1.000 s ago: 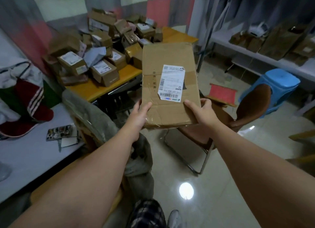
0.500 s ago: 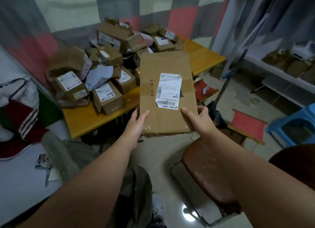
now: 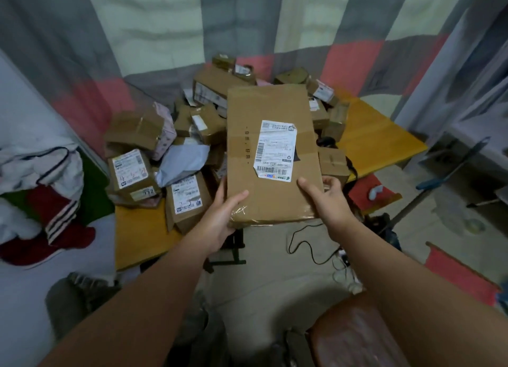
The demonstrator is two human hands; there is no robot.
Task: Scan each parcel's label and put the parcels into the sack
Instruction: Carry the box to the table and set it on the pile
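Note:
I hold a flat brown cardboard parcel (image 3: 272,152) out in front of me, its white shipping label (image 3: 276,150) facing up with the barcode nearest me. My left hand (image 3: 220,221) grips its near left corner, thumb on top. My right hand (image 3: 328,203) grips the near right corner, thumb on the top face. Beyond it a heap of cardboard parcels (image 3: 187,199) and a pale poly mailer (image 3: 182,160) covers a yellow wooden table (image 3: 382,144). A dark scanner-like object (image 3: 327,141) shows just right of the parcel. A grey sack (image 3: 71,300) lies at lower left.
A brown chair seat (image 3: 354,336) is at bottom right. A black cable (image 3: 310,245) trails over the tiled floor. Red mats (image 3: 461,276) lie on the right. Clothes (image 3: 38,190) pile up at the left, and a checked curtain (image 3: 192,28) hangs behind the table.
My view has swung left toward the table, so the chair and blue stool slid out to the right. Both hands kept the same hold on the parcel.

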